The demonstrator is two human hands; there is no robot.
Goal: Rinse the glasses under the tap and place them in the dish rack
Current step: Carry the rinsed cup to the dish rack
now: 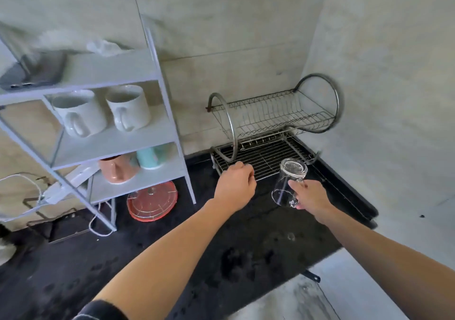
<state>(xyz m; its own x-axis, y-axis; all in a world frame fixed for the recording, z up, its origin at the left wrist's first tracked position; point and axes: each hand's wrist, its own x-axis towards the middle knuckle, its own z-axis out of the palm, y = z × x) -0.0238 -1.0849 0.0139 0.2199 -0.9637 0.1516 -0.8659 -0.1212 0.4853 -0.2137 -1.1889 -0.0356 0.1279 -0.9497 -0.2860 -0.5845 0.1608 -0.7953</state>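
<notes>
Far left: shelf [110, 73] with mugs [78, 115], not my job. My left hand [235, 184] at front edge of rack [266, 152], fingers curled in, nothing in them that I see. Just right: glass [286, 186], held by my right hand [311, 195] at its side. Glass tipped, mouth down toward me, bottom up toward rack. Low tier right behind glass. Right hand nearer, so I think it sets glass down.

Dark device [32, 71] on shelf [103, 70] blurred, cut by left edge, left hand [235, 186] fingertips out of sight, glass [286, 184] side covered by right hand [311, 194].
</notes>
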